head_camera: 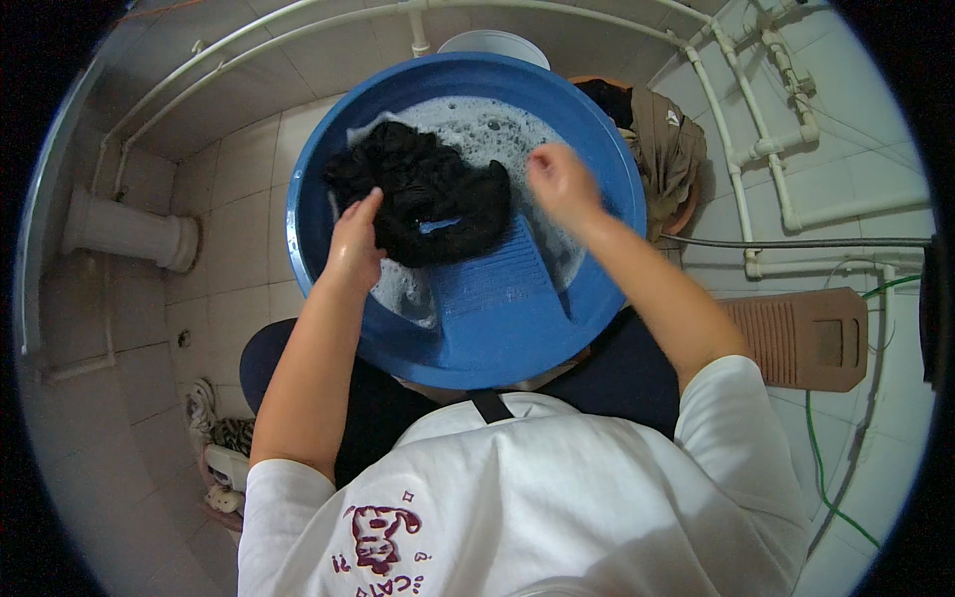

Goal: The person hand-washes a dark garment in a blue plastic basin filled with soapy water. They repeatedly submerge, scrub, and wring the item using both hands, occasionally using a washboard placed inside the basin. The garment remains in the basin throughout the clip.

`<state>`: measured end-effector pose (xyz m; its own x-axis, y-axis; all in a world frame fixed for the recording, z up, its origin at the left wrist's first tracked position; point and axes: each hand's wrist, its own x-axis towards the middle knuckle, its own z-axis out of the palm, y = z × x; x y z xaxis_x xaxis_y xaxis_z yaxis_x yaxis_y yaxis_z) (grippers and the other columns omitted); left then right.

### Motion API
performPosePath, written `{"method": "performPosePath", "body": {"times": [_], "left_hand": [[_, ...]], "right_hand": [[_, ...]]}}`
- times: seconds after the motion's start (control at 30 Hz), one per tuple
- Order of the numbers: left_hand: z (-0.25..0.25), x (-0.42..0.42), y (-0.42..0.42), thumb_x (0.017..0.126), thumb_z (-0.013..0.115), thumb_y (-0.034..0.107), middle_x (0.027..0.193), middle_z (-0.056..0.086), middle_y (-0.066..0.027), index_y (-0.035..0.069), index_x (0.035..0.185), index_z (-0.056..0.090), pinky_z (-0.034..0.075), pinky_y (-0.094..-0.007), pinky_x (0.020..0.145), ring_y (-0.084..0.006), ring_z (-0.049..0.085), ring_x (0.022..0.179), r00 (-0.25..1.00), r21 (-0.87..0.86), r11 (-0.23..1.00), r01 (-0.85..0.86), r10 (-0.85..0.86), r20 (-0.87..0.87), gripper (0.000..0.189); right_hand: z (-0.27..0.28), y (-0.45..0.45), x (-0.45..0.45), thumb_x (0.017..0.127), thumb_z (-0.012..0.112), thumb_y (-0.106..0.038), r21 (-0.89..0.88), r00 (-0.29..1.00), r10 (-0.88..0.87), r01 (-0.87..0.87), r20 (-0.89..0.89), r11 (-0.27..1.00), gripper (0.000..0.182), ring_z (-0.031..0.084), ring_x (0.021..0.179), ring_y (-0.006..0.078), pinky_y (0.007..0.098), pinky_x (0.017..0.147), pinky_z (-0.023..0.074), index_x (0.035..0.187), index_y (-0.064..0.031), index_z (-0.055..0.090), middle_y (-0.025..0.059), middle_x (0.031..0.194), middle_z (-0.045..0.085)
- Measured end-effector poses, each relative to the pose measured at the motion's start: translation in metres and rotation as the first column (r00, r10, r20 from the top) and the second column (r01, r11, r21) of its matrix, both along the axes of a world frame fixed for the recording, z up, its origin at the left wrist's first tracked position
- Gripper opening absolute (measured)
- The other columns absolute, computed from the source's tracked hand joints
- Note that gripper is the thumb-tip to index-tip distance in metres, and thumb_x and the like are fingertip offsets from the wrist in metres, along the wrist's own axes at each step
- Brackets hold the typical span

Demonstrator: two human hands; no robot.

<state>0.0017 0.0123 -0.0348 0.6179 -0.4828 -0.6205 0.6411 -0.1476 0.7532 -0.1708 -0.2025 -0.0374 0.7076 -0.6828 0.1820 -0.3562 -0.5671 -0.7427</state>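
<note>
A bundled black wet cloth (433, 194) lies over the upper part of a blue ribbed washboard (496, 276) in a large round blue plastic basin (492, 366). Whitish suds (515, 123) float on the water around it. At the cloth's left edge is my left hand (357, 246), its thumb stretched apart and raised; some of its fingers are hidden. My right hand (563, 183) is curled over the suds right of the cloth, apart from it, with nothing visible in it.
Behind the basin stands a white bucket (496, 45). Brownish clothes (668, 149) fill a container at right. A brown washboard (802, 339) and a green hose (824, 477) are farther right. White pipes (313, 33) line the walls; shoes (201, 407) sit at lower left.
</note>
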Motion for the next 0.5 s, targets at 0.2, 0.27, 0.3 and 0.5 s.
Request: {"method": "performPosePath", "body": {"times": [0.2, 0.27, 0.3, 0.5], "left_hand": [[-0.005, -0.009, -0.017, 0.08, 0.06, 0.033, 0.138, 0.029, -0.0167, 0.003, 0.136, 0.025, 0.023, -0.0359, 0.102, -0.0294, 0.027, 0.127, 0.988, -0.001, 0.997, 0.08, -0.079, 0.134, 0.072], [-0.01, -0.004, -0.019, 0.079, 0.06, 0.034, 0.138, 0.027, -0.0187, 0.003, 0.133, 0.032, 0.026, -0.0354, 0.1, -0.0297, 0.029, 0.125, 0.967, 0.071, 0.995, 0.07, -0.085, 0.24, 0.068], [-0.016, -0.001, -0.021, 0.078, 0.06, 0.035, 0.138, 0.025, -0.0195, 0.003, 0.132, 0.034, 0.025, -0.036, 0.101, -0.0298, 0.028, 0.126, 0.943, 0.125, 0.989, 0.079, -0.115, 0.313, 0.067], [0.018, -0.008, -0.02, 0.082, 0.059, 0.03, 0.123, 0.047, -0.0132, 0.004, 0.124, 0.044, 0.03, -0.0299, 0.094, -0.0235, 0.042, 0.115, 0.909, 0.167, 0.958, 0.232, -0.274, 0.314, 0.051]], "right_hand": [[-0.038, 0.074, 0.043, 0.077, 0.058, -0.04, -0.345, 0.701, 0.58, -0.711, -0.414, 0.613, 0.051, 0.035, 0.122, 0.0285, 0.0514, 0.101, 0.0227, 0.121, -0.015, 0.05, 0.008, 0.126, 0.046], [-0.048, 0.057, 0.067, 0.08, 0.053, -0.047, -0.242, 0.668, 0.539, -0.715, -0.514, 0.656, 0.054, 0.036, 0.122, 0.0278, 0.0546, 0.101, 0.019, 0.122, -0.0151, 0.048, 0.0061, 0.127, 0.046], [-0.056, 0.043, 0.077, 0.08, 0.052, -0.047, -0.213, 0.657, 0.515, -0.707, -0.55, 0.675, 0.054, 0.037, 0.121, 0.0275, 0.0535, 0.102, 0.0177, 0.122, -0.0126, 0.048, 0.0061, 0.126, 0.047], [-0.081, -0.016, 0.108, 0.082, 0.051, -0.041, -0.155, 0.675, 0.279, -0.507, -0.683, 0.848, 0.05, 0.038, 0.119, 0.0277, 0.052, 0.101, 0.0215, 0.12, -0.0085, 0.048, 0.0107, 0.121, 0.05]]}}
